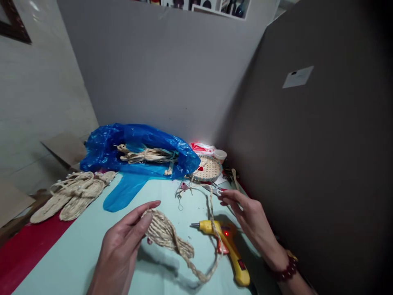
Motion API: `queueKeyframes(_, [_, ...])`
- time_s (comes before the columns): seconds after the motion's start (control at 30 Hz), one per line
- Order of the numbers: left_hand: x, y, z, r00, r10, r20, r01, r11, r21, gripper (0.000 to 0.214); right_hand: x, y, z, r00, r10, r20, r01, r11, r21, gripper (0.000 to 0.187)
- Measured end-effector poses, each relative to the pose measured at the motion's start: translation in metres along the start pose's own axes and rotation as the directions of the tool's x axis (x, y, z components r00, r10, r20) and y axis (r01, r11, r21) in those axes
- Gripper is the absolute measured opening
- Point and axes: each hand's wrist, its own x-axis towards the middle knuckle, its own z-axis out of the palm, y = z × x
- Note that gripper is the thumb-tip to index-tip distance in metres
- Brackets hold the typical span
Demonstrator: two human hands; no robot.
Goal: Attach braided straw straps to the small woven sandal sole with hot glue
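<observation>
Left fingers (144, 225) have the braided sole (162, 229) pinched by one end, probably so its rows don't spread. Right fingers (235, 197) hover by the cord (199, 275), can't tell if gripping. Glue gun (236, 258) lies between them, presumably for easy reach.

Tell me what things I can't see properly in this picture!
In the head view:
Tan braided-straw piece: one end is covered by the bare left hand.
Shiny blue plastic bag: its crumpled folds hide its deeper inside.
Dark brown wooden-looking frame: cut off by the top and left edges.
Small white rectangular wall card: any writing is too small and blurred.
</observation>
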Motion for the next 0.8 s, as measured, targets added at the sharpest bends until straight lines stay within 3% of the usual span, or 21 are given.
queueKeyframes(0.13, [-0.001, -0.002, -0.003, 0.997, 0.018, 0.07, -0.02, 0.999, 0.034, 0.049, -0.006, -0.018, 0.005, 0.997, -0.047, -0.057, 0.043, 0.997, -0.068, 0.028])
queueKeyframes(0.27, [-0.003, -0.004, -0.002, 0.994, 0.082, 0.076, -0.084, 0.996, 0.032, 0.038, -0.006, -0.004, -0.001, 0.993, 0.002, -0.117, -0.03, 0.97, -0.242, 0.042])
queueKeyframes(0.37, [-0.004, -0.003, 0.0, 0.994, 0.085, 0.072, -0.085, 0.996, 0.008, 0.032, -0.002, 0.021, -0.005, 0.997, 0.042, -0.064, -0.063, 0.923, -0.38, 0.041])
queueKeyframes(0.57, [-0.005, -0.005, -0.002, 0.994, 0.081, 0.078, -0.081, 0.997, 0.002, 0.03, -0.004, 0.05, 0.006, 0.988, 0.097, 0.124, -0.001, 0.794, -0.608, 0.016])
queueKeyframes(0.8, [-0.003, -0.004, -0.003, 0.995, 0.064, 0.076, -0.062, 0.998, -0.029, 0.036, -0.006, 0.059, 0.007, 0.964, 0.165, 0.207, 0.025, 0.721, -0.692, 0.025])
